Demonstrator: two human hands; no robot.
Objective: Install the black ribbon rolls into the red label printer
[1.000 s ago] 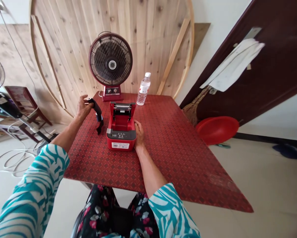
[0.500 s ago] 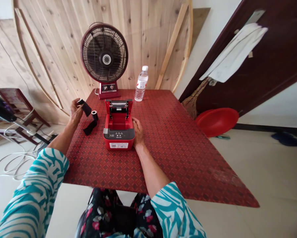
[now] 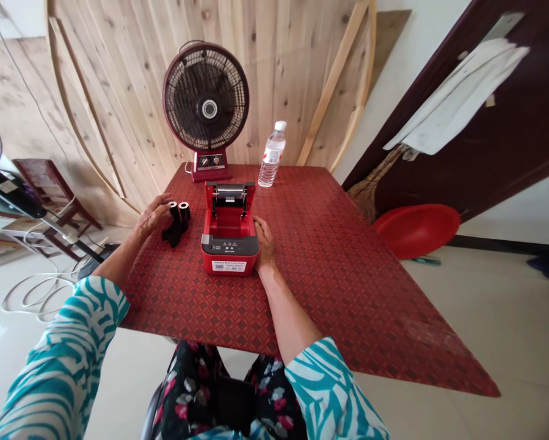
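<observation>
A red and black label printer (image 3: 231,260) sits on the table with its lid (image 3: 229,197) raised and its red inside bay showing. My right hand (image 3: 265,241) is closed against the printer's right side, some fingers hidden behind it. To the left, two small black rolls with white cores stand upright side by side: a left black roll (image 3: 174,212) and a right black roll (image 3: 185,211). A loose black strip (image 3: 175,233) lies in front of them. My left hand (image 3: 153,215) has its fingertips at the left roll and appears closed on it; its thumb is hard to see.
Behind the printer stand a dark red table fan (image 3: 209,110) and a clear water bottle (image 3: 271,157). All rest on a patterned red table (image 3: 347,287). Right of it are a broom (image 3: 368,186) and a red basin (image 3: 421,229). A chair (image 3: 52,192) and cables lie left.
My left hand has brought the tilted black roll down and right, beside the other roll, where it now stands upright. My right hand stays at the printer; the view has shifted slightly.
</observation>
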